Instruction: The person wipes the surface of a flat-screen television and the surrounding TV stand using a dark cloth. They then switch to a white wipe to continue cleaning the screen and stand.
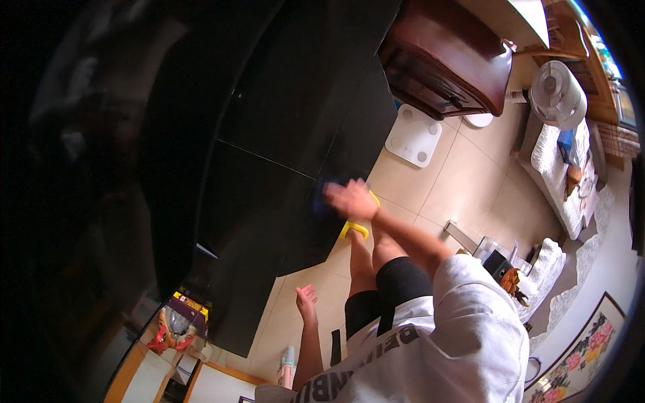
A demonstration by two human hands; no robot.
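My right hand (352, 199), blurred, is at the edge of a large glossy black surface (272, 201) with thin seams across it. Dark blue cloth-like material (318, 199) shows at its fingers, and the hand appears to hold it against the surface. Lower down, my left hand (306, 297) is raised beside the black surface with its fingers spread and nothing in it. Yellow slippers (357, 230) are on my feet, close to the surface's edge.
A white bathroom scale (414, 136) lies on the tiled floor (453, 186) near a dark red wooden cabinet (448, 55). A white fan (558, 93) stands by a cloth-covered seat (554, 171). At lower left is a purple and yellow box (194, 310).
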